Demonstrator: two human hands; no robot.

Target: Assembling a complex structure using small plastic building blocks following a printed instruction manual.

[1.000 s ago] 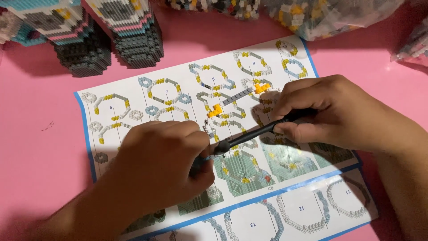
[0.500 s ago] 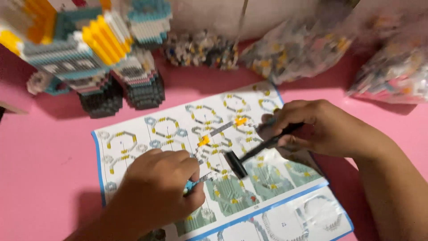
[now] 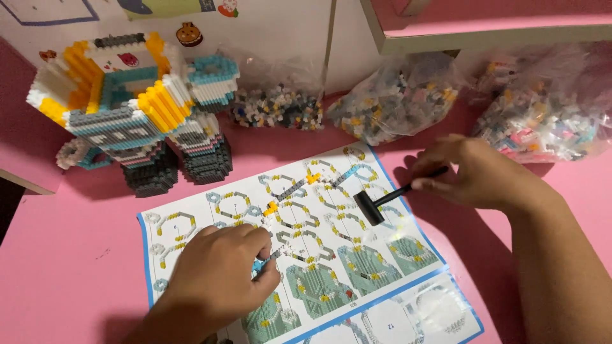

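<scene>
Along the back wall, three clear crinkled plastic bags of tiny mixed bricks (image 3: 395, 102); on glossy blue-edged instruction sheet (image 3: 357, 267), left hand (image 3: 220, 277) pinching blue tweezers (image 3: 264, 261); right hand (image 3: 475, 172) gripping small black hammer (image 3: 376, 202) just above sheet.

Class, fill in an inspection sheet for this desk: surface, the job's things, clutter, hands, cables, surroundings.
Surface: pink desk, mostly covered by a printed instruction sheet.
Job's things: small black hammer, head hanging just above the sheet; a small blue-handled tool whose tip meets tiny brick pieces lying on the sheet.
Clutter: three clear bags of tiny bricks along the back; a large part-built brick model at the back left.
Hands: right hand holds the hammer handle; left hand grips the blue-handled tool, knuckles up.
Cables: nothing seen.
Surroundings: white wall with stickers; pink shelf above.
</scene>
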